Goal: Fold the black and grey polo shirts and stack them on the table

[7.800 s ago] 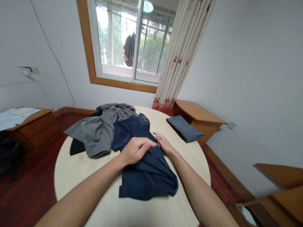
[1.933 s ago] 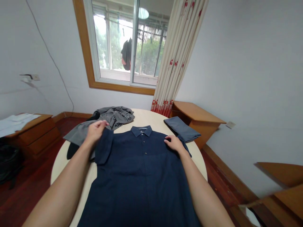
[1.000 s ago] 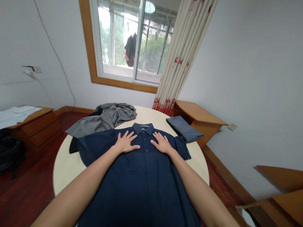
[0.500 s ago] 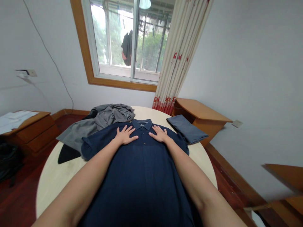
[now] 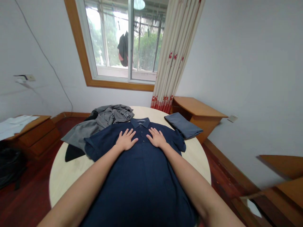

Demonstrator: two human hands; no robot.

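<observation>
A dark navy short-sleeved polo shirt (image 5: 142, 176) lies front side up across the round table, its collar at the far end and its buttons along the middle. My left hand (image 5: 126, 140) rests flat on the left chest of the shirt, fingers spread. On the other side of the buttons, my right hand (image 5: 156, 137) lies flat on the cloth with its fingers apart. Neither hand grips anything. The shirt's lower end runs toward me between my forearms, out of the frame.
Crumpled grey clothing (image 5: 104, 119) with a black piece under it lies at the table's left. A folded dark grey garment (image 5: 182, 125) sits at the right edge of the pale round table (image 5: 63, 176). Behind stand a wooden desk (image 5: 199, 107) and a curtain (image 5: 176, 60).
Both hands have slid slightly down the shirt, away from the collar, still flat. The view has shifted a little.
</observation>
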